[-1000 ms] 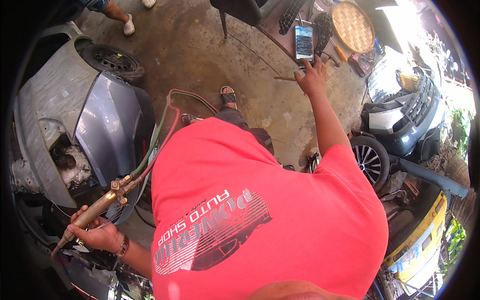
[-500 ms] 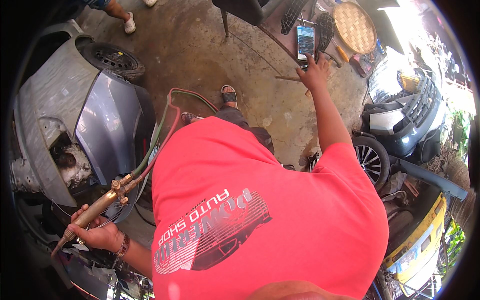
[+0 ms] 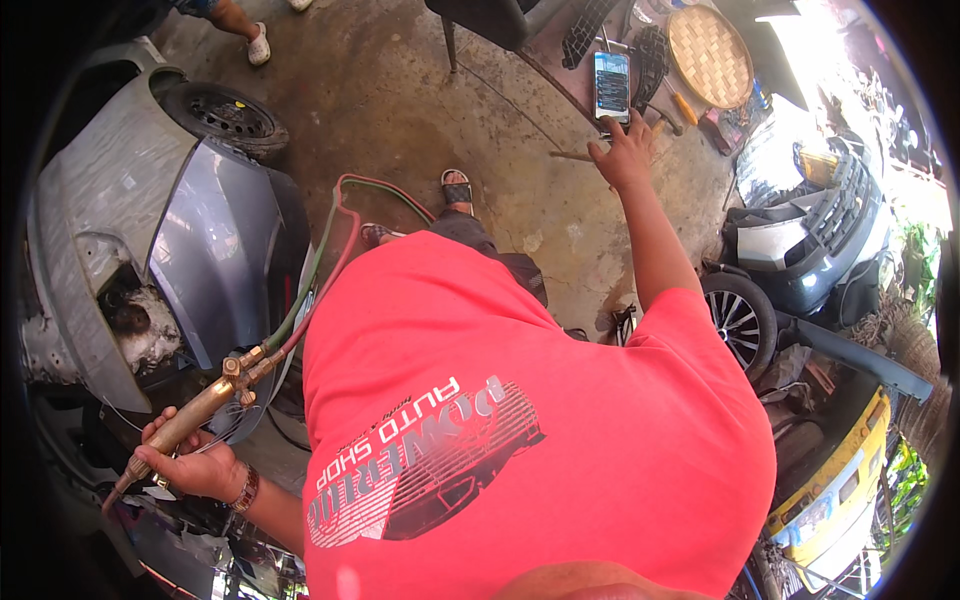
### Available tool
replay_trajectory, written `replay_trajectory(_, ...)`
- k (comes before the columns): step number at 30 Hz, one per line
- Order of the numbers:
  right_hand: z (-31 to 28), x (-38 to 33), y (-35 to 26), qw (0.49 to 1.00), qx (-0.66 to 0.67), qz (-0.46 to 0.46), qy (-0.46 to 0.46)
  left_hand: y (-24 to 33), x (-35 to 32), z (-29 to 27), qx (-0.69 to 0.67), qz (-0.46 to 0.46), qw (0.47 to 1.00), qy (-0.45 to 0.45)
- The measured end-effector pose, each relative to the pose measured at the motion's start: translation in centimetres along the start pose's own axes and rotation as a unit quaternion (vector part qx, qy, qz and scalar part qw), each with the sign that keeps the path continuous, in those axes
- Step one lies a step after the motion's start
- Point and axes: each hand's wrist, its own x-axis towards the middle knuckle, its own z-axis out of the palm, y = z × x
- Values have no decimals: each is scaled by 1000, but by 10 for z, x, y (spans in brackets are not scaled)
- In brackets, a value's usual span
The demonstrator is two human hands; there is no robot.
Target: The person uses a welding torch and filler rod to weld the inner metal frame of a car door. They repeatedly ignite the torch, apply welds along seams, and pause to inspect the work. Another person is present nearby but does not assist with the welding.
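My left hand is closed around the brass body of a gas torch, whose copper tip points down and left. A red hose and a green hose run from the torch's valve end. Some thin wires show beside my left hand; I cannot tell whether it holds them. My right arm is stretched forward. The fingers of my right hand are apart and reach the near edge of a phone with a lit screen, which lies among tools.
On the left stands a grey car body panel with a wheel beyond it. Past the phone are a round woven tray, a hammer and an orange-handled tool. Car bumpers crowd the right. Another person's foot shows far left.
My right hand has shifted slightly down and left, its fingers moving to the phone's near edge. The phone's screen content differs. My left hand and the torch have stayed nearly still.
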Motion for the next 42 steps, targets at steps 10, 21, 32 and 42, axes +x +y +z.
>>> replay_trajectory(10, 9, 10, 8, 998, 23, 30, 59, 6, -4, 7, 3, 4, 1000, -7)
replay_trajectory(21, -6, 70, -44, 972, 13, 235, 0, 11, -5, 12, 16, 4, 1000, -18)
replay_trajectory(32, 8, 90, -44, 956, 30, 290, 42, 10, -6, 5, 14, 15, 1000, -8)
replay_trajectory(42, 1, 124, 37, 894, 168, 398, 121, 14, -6, 7, 3, -1, 1000, -24)
